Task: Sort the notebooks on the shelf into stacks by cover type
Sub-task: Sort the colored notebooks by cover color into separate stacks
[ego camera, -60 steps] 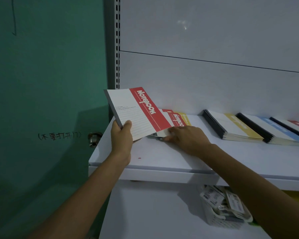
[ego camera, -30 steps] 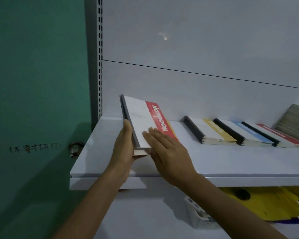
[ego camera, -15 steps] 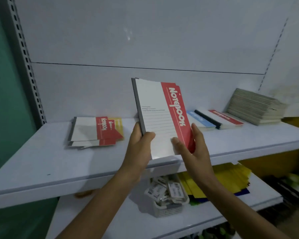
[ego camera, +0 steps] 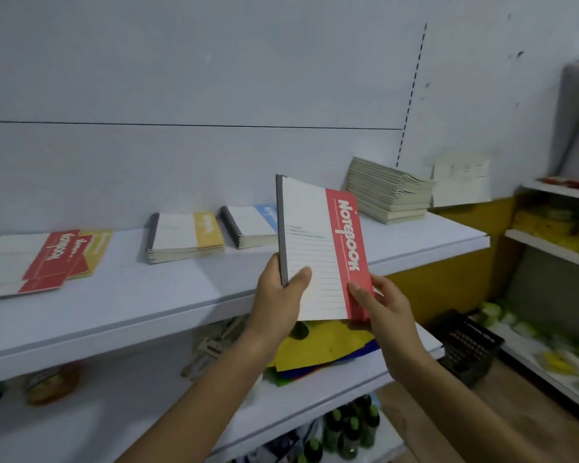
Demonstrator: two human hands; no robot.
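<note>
Red notebook [ego camera: 318, 248] shifted rightward, left hand [ego camera: 278, 295] and right hand [ego camera: 381, 305] keep grip

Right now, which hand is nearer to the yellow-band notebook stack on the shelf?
Left. The left hand grips the red notebook at its spine, right of the yellow-band stack; the right hand holds its red edge, farther right.

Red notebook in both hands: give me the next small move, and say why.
Probably set the red notebook on the shelf right of the blue stack, as its own red stack. The left hand and right hand hold it aloft; the yellow stack and blue stack each show one colour.
</note>
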